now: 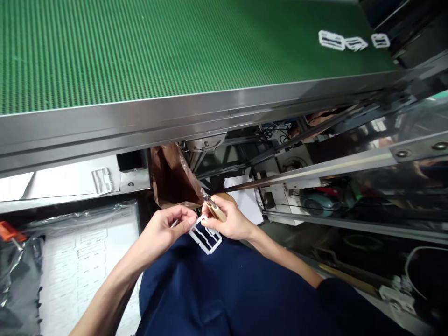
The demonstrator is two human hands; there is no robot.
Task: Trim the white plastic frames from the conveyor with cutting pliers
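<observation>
My left hand (171, 224) pinches the upper left corner of a white plastic frame (200, 243) with long slots, held tilted over my lap. Close beside it, my right hand (231, 218) is closed around a small hand tool with tan handles (217, 213) and a metal end, probably cutters. The right thumb touches the frame's upper edge. Fingers hide part of the tool and the frame's top. Just beyond the hands stands an open brown paper bag (166, 172).
Across the top runs a green conveyor belt (140, 46) with a metal edge; white frames (332, 40) lie at its far right. Another frame (101, 180) rests on a shelf at left. Below it, a plastic-lined box (91, 261) holds rows of white parts. Metal rails (336, 165) cross the right.
</observation>
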